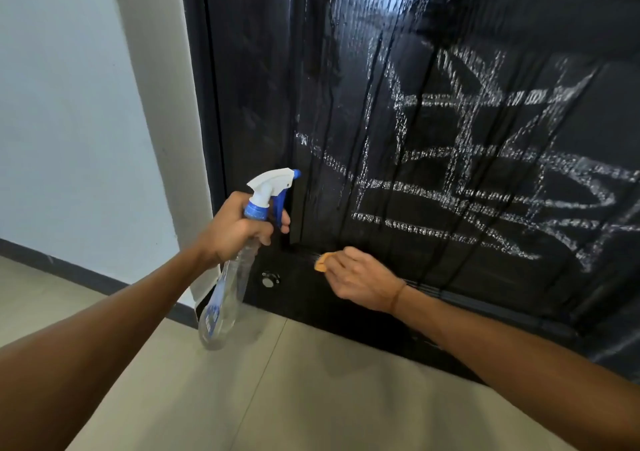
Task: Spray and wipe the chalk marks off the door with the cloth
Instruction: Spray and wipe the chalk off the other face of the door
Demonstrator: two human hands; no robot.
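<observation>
A black door (pixel 263 70) fills the upper right, with white chalk marks (pixel 478 160) scrawled across its wet panel and dark drip lines running down through them. My left hand (pixel 239 225) grips the neck of a clear spray bottle (pixel 225 298) with a white and blue trigger head, nozzle turned toward the door, a finger on the trigger. My right hand (pixel 360 277) holds a small orange cloth (pixel 321 263), bunched under the fingers, against the ledge below the panel.
A round metal fitting (pixel 270 279) sits low on the door between my hands. A pale wall (pixel 69 104) with a dark skirting stands on the left. Beige floor tiles (pixel 277 398) spread out below the door.
</observation>
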